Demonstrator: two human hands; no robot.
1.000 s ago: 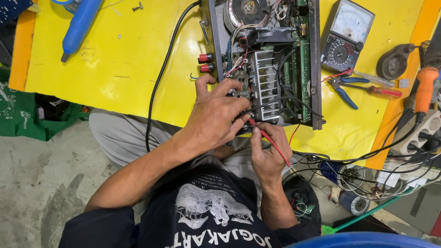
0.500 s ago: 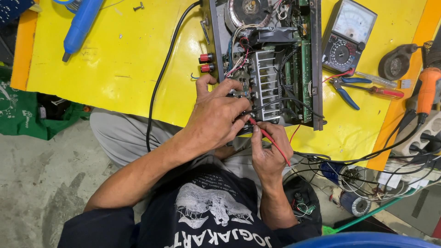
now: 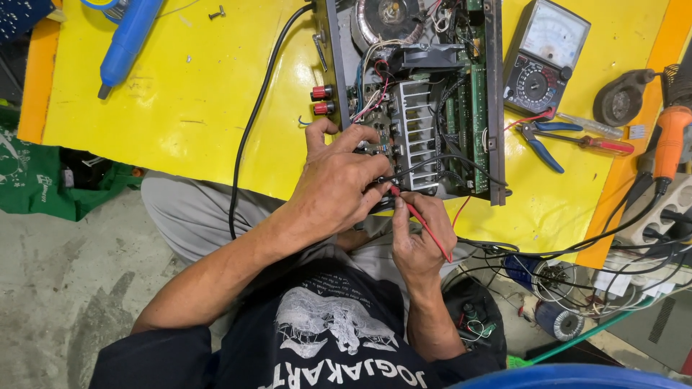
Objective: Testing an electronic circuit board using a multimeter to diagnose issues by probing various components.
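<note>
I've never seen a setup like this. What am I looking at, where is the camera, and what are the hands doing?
There is no robot here, only a person. The camera sits on their head and looks down, so you see their own arms and lap.

On the yellow table lies an opened electronic device, its wires and metal fins showing. The left hand rests on its near edge, fingers among the parts. The right hand holds a thin red probe, tip towards the device.

To the right lie a dial meter, blue-handled pliers and a red-handled screwdriver. A blue tool lies top left.
</note>
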